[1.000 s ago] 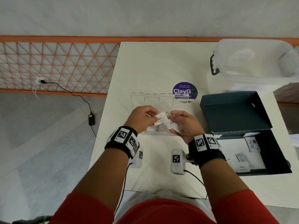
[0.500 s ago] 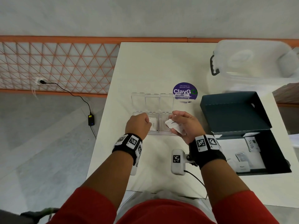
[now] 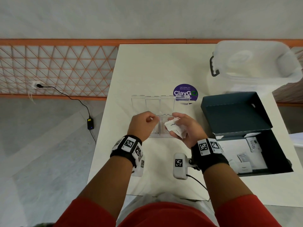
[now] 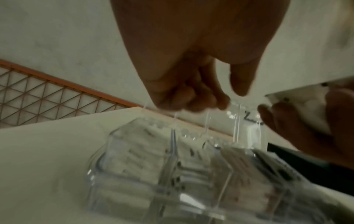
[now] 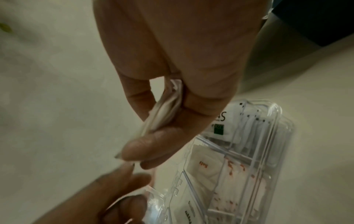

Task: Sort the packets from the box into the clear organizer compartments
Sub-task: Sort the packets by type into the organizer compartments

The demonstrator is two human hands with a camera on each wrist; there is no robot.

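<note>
The clear organizer (image 3: 159,118) lies on the white desk (image 3: 157,66), lids up, its compartments holding white packets. The right hand (image 3: 185,128) pinches a stack of white packets (image 3: 173,128) above it; the left hand (image 3: 142,123) is curled with nothing held (its fingertips hidden). The open box (image 3: 242,128) shows a "Stevia" packet (image 3: 253,144); a sticker (image 3: 185,92) reads "ClayGo".

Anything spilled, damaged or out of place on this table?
Nothing stands out. The clear organizer lies flat with its lids open, packets sit inside its compartments, the right hand holds white packets, and more packets lie in the open box.
</note>
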